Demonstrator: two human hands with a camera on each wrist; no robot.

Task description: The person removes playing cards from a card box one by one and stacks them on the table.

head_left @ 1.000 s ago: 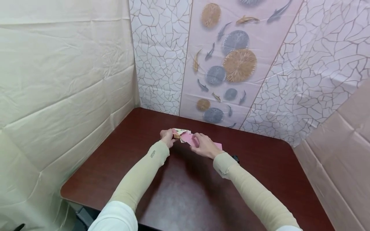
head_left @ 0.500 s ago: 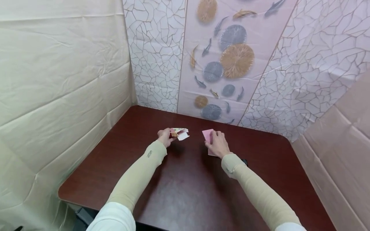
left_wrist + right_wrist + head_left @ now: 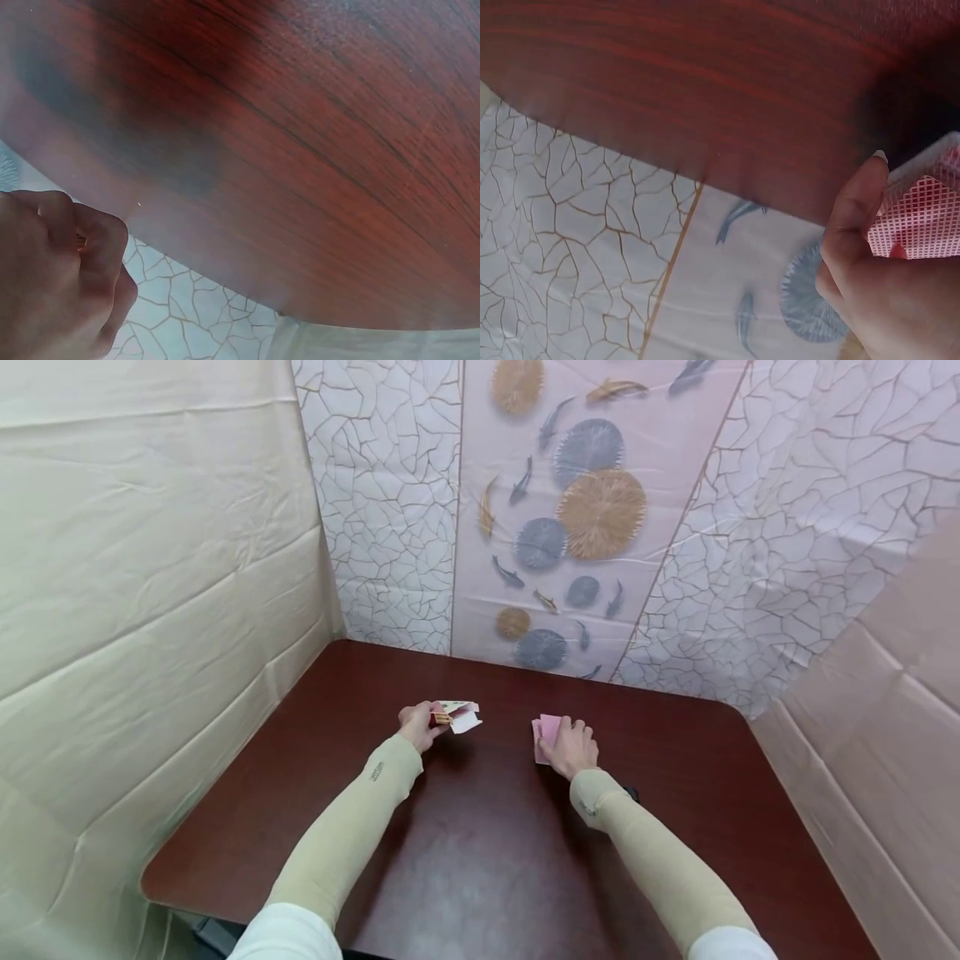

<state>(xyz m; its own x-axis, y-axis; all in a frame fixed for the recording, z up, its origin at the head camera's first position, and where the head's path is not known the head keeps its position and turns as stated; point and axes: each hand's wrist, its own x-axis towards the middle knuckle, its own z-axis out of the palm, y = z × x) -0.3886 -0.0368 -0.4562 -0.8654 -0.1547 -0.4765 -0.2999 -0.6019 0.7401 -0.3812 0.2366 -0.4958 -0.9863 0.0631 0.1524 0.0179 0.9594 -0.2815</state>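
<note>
My left hand [image 3: 418, 725] grips a small paper box [image 3: 467, 721] above the far part of the table, left of the middle. White flaps stand out at the box's right end, and a red and gold edge shows by the fingers. In the left wrist view my curled fingers [image 3: 101, 247] hide nearly all of it. To the right, my right hand [image 3: 574, 747] holds pink cards [image 3: 550, 727] low over the table. Up close in the right wrist view, the cards [image 3: 922, 217] carry a red-and-white grid pattern, partly covered by thumb and palm.
The dark red-brown wooden table [image 3: 450, 843] reaches back to a wall cloth [image 3: 540, 593] printed with fish and round shapes. Cream cloth [image 3: 165, 610] hangs along the left side, and a pinkish cloth [image 3: 885, 718] along the right.
My right hand has drawn the pink cards away from the box to the right and turned them. The left hand has kept hold of the box, whose white flaps now show.
</note>
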